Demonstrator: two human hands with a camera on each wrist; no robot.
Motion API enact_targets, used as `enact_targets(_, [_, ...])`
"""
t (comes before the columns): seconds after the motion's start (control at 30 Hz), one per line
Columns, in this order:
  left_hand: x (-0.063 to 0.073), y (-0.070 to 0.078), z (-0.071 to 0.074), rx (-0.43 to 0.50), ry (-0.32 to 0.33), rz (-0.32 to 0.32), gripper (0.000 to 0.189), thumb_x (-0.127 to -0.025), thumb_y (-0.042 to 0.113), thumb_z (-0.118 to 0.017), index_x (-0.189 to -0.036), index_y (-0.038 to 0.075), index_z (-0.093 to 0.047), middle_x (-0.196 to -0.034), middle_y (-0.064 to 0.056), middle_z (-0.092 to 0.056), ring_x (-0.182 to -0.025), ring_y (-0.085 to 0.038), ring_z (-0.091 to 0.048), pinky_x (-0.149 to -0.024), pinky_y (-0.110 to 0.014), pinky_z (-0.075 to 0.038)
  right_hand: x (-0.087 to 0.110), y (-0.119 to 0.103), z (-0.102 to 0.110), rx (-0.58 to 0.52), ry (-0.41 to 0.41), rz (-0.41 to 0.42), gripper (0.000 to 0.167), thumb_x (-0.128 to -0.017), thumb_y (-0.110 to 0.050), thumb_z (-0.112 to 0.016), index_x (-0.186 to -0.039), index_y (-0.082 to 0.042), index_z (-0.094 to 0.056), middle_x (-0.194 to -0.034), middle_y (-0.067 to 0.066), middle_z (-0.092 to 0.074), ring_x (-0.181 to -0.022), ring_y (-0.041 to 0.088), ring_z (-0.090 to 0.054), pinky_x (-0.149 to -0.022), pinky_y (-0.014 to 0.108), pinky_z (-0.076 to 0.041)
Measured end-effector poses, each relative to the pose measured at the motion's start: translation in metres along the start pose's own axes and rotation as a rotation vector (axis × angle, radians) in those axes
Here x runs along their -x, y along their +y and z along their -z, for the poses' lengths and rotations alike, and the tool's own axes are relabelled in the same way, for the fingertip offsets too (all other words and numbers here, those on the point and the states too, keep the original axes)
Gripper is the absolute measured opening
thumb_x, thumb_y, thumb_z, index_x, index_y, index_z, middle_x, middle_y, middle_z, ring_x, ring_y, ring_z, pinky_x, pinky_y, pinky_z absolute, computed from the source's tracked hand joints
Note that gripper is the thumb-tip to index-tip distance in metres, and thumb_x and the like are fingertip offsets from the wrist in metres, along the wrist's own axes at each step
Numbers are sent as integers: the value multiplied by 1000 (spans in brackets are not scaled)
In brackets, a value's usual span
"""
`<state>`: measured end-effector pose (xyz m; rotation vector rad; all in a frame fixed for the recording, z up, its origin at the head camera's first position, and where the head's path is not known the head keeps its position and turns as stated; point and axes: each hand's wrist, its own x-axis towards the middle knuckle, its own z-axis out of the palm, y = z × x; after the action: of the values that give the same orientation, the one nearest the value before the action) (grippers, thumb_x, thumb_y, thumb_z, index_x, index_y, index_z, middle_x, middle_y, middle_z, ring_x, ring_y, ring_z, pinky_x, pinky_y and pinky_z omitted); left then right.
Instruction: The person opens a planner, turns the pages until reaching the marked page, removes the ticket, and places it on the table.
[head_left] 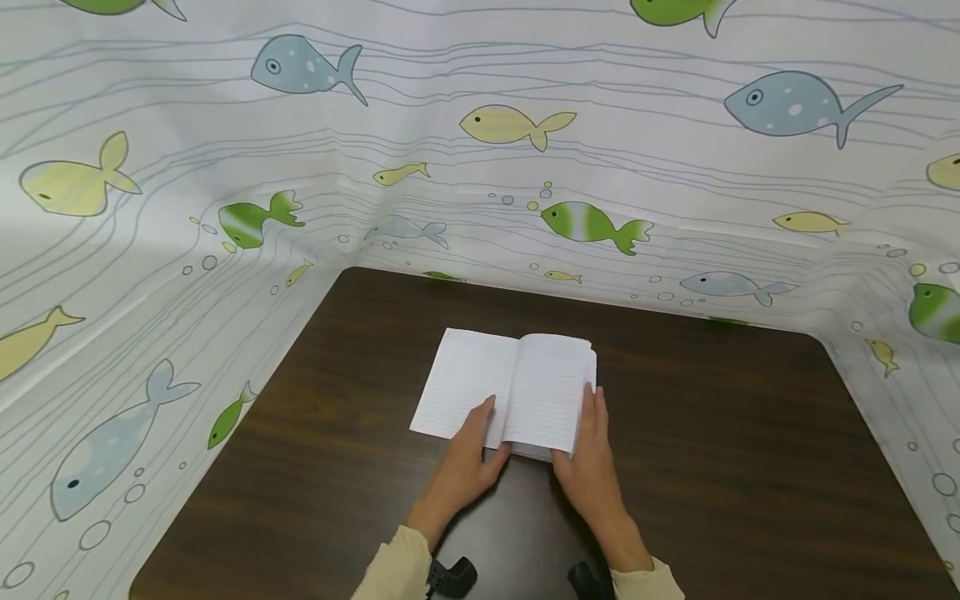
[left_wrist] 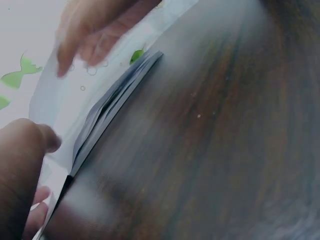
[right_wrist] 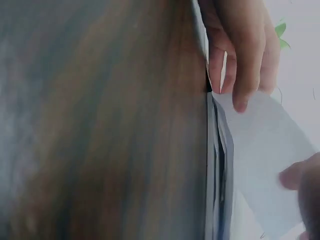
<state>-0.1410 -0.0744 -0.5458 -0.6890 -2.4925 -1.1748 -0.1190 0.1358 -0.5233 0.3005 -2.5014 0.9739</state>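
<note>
An open notebook point(head_left: 551, 392) with lined white pages lies on the dark wooden table. My left hand point(head_left: 465, 467) grips its lower edge near the spine, one finger on the left page point(head_left: 465, 375) and fingertips below the edge. At the right-hand side my right hand point(head_left: 592, 467) holds the edge of a page, thumb at the bottom corner and fingers along the side. That page point(right_wrist: 267, 145) stands slightly raised above the pages below it in the right wrist view. The stacked page edges point(left_wrist: 115, 105) show in the left wrist view. Some fingertips are hidden behind paper.
A white sheet printed with fish point(head_left: 480, 83) rises along the back and both sides of the table point(head_left: 720, 433). Black straps or devices point(head_left: 452, 577) sit at both wrists, below cream sleeves point(head_left: 397, 567).
</note>
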Motion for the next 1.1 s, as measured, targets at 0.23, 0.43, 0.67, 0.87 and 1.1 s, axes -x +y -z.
enact_targets(0.23, [-5,-3,0,-27,279,-6,89,-74,-7,-77,-152,-12,-35,-151,-30,-43,-139,-42,-46,-118,-34,-36,5,8,0,91,-299,-29,56,-97,-12,-70,-146,9,-51,-153,41,-37,-146,56,-30,-115,67,-33])
enact_targets(0.43, [-8,-2,4,-130,455,109,98,-71,-16,-76,-157,-4,-31,-155,-29,-37,-141,-43,-42,-118,-39,-37,5,8,2,114,-357,-79,56,-101,-20,-66,-146,9,-52,-156,40,-33,-150,52,-26,-117,66,-31])
enact_targets(0.67, [-6,-3,6,-287,455,139,89,-69,-17,-78,-150,0,-47,-161,-30,-29,-147,-48,-31,-112,-67,-34,8,7,4,144,-358,-60,57,-101,-21,-67,-147,8,-51,-156,35,-38,-150,48,-29,-117,63,-33])
enact_targets(0.87, [-3,-4,3,-244,194,-44,55,-86,-9,-69,-139,4,-64,-159,-17,-45,-148,-34,-41,-117,-54,-37,8,5,6,156,-360,-16,54,-101,-18,-66,-147,7,-53,-156,31,-42,-148,45,-35,-116,63,-35])
enact_targets(1.1, [2,-1,-3,-294,-199,-96,46,-106,30,-59,-148,10,-59,-156,-11,-50,-147,-27,-44,-119,-47,-37,7,4,9,184,-354,20,51,-100,-17,-67,-143,8,-56,-153,35,-44,-145,48,-38,-116,62,-35])
